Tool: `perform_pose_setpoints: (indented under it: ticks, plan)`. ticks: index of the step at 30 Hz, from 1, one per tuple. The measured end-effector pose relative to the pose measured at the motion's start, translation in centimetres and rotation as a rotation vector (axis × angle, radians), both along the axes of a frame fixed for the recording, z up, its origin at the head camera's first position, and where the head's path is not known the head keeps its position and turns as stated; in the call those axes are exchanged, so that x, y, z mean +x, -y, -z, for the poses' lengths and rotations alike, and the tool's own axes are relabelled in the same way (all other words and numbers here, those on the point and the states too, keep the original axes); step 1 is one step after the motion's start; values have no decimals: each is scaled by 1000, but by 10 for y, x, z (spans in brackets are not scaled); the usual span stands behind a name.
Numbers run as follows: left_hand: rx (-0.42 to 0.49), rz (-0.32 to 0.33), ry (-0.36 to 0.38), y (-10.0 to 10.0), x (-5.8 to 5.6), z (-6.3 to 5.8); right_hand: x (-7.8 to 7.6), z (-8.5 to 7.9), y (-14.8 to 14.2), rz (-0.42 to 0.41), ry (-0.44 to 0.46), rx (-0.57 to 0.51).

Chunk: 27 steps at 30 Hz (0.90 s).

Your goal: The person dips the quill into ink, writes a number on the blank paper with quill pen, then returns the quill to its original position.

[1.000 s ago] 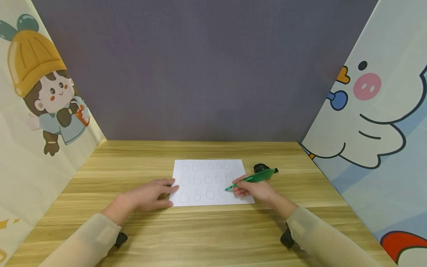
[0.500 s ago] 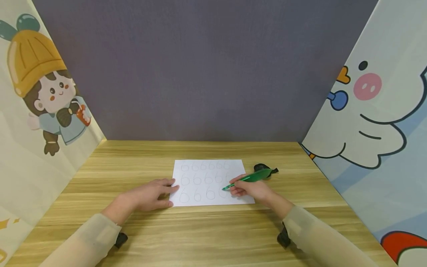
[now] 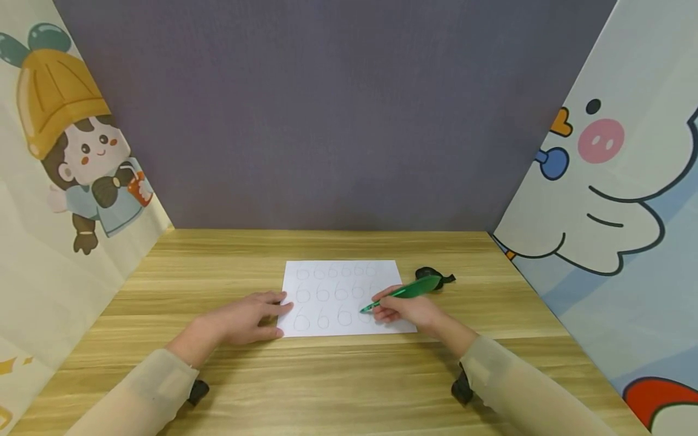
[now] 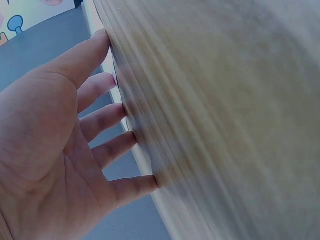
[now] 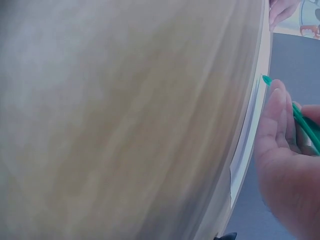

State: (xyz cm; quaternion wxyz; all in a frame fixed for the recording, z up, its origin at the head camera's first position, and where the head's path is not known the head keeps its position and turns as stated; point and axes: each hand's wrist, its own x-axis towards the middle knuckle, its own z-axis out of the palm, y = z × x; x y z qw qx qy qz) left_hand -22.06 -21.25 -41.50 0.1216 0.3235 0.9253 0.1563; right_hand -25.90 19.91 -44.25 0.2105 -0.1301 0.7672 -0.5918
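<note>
A white sheet of paper [image 3: 327, 307] lies on the wooden table, bearing three rows of handwritten 6s that grow larger toward the near edge. My right hand [image 3: 411, 310] pinches a green pen [image 3: 411, 289] with a leaf-like upper end, its tip at the last 6 of the bottom row. In the right wrist view the pen [image 5: 306, 127] runs between thumb and fingers. My left hand [image 3: 248, 318] rests at the paper's left edge, fingers spread. The left wrist view shows that hand [image 4: 65, 135] with its fingertips down on the surface.
Behind the right hand, a black object [image 3: 427, 272] with a short tail lies on the table [image 3: 305, 387], partly hidden by the pen. A grey panel [image 3: 332, 121] stands at the back. Cartoon-printed panels flank both sides.
The right hand and pen have shifted slightly left over the bottom row, near the last 6. My left hand has stayed in place at the paper's edge.
</note>
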Motion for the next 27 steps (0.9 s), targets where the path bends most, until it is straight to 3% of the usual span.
perform_pose_setpoints:
  ticks: [19, 27]
  plan:
    - [0, 5, -11, 1, 0, 1, 2, -3, 1, -16, 6, 18]
    - [4, 12, -18, 2, -3, 3, 1, -14, -11, 83, -75, 37]
